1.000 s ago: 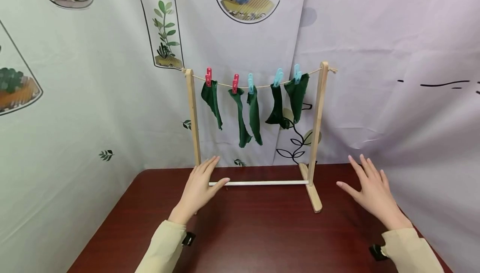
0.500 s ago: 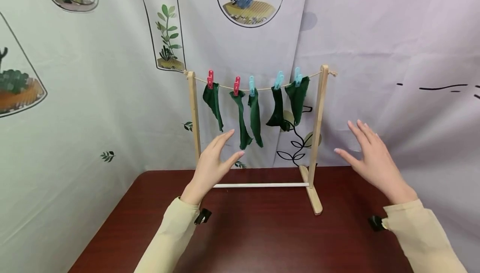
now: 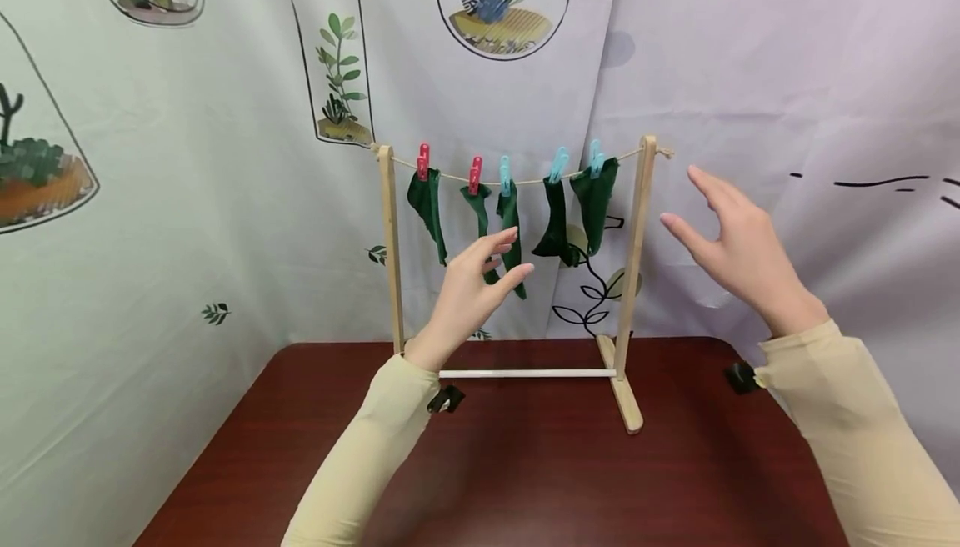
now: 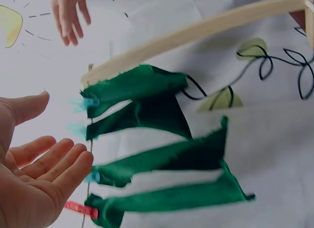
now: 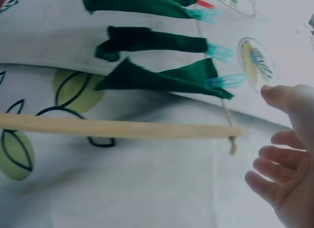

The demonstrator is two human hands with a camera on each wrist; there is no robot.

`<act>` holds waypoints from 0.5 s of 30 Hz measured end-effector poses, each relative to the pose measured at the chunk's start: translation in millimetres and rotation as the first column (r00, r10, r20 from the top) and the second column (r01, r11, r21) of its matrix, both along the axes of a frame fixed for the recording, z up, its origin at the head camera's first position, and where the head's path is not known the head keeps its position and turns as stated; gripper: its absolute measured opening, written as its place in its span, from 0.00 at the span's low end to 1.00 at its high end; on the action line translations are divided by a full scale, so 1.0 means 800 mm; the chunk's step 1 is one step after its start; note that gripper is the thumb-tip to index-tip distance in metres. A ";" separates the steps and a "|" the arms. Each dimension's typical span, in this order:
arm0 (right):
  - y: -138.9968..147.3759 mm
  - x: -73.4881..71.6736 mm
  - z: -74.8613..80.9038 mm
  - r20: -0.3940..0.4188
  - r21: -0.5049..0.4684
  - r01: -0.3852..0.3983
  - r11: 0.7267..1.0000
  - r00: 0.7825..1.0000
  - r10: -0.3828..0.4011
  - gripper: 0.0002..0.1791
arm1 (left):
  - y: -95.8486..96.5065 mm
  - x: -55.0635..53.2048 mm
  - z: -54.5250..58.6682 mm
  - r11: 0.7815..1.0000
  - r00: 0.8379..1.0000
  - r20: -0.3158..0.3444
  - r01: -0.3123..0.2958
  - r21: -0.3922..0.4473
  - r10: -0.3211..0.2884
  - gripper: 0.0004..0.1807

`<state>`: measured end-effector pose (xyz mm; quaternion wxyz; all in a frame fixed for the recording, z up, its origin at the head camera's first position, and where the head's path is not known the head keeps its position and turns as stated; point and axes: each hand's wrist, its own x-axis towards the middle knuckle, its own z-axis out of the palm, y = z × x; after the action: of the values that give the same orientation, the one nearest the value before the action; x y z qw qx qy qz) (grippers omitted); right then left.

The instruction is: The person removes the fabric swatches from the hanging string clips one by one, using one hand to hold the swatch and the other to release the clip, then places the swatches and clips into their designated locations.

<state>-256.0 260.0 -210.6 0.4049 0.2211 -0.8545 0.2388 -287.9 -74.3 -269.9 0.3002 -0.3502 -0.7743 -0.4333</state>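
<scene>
A light wooden drying rack [image 3: 636, 255] stands on a dark reddish-brown table [image 3: 525, 464], its two upright posts joined low down by a slim white rod [image 3: 525, 373]. A thin beige string [image 3: 531, 183] runs between the post tops, sagging slightly, and five dark green pieces of cloth [image 3: 426, 205] hang from it. Counting from the person's left, two red plastic clothespins [image 3: 423, 162] clip the first two, and three light blue plastic clothespins [image 3: 559, 164] clip the others.

The left hand [image 3: 468, 293] is raised before the second and third cloths, thumb spread well away from loosely bent fingers, with nothing in its grasp; whether its fingertips brush the cloth or merely overlap it is hard to judge. The right hand [image 3: 746, 259] is raised just outside the right post, near its top and apart from it, fingers relaxed, thumb held wide, likewise holding nothing. Cream sleeves [image 3: 367, 447] cover both forearms. Behind hangs white fabric [image 3: 750, 55] printed with potted plants.
</scene>
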 end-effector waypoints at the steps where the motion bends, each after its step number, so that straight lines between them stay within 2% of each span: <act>1: -0.002 -0.002 0.006 -0.012 0.007 -0.003 1.000 1.000 0.003 0.37 | 0.005 -0.001 0.003 1.000 1.000 0.001 0.004 0.003 -0.004 0.30; 5: -0.012 -0.008 0.028 -0.071 0.066 -0.007 0.998 0.997 0.011 0.35 | 0.023 -0.004 0.017 0.999 0.999 0.013 0.030 0.011 -0.031 0.28; 8: -0.019 -0.012 0.045 -0.086 0.107 -0.003 0.994 0.996 0.012 0.34 | 0.035 -0.009 0.026 0.998 0.997 0.044 0.058 0.033 -0.060 0.28; 12: -0.029 -0.020 0.066 -0.039 0.126 -0.018 0.992 0.999 0.023 0.32 | 0.050 -0.018 0.039 0.991 0.988 0.116 0.095 0.091 -0.105 0.27; 15: -0.038 -0.027 0.081 0.037 0.128 -0.039 0.991 0.999 0.035 0.32 | 0.061 -0.025 0.047 0.988 0.981 0.156 0.098 0.117 -0.115 0.27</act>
<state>-277.3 229.5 -145.9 0.3706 0.2583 -0.8707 0.1945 -308.0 -25.3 -232.0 0.2312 -0.3381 -0.7515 -0.5171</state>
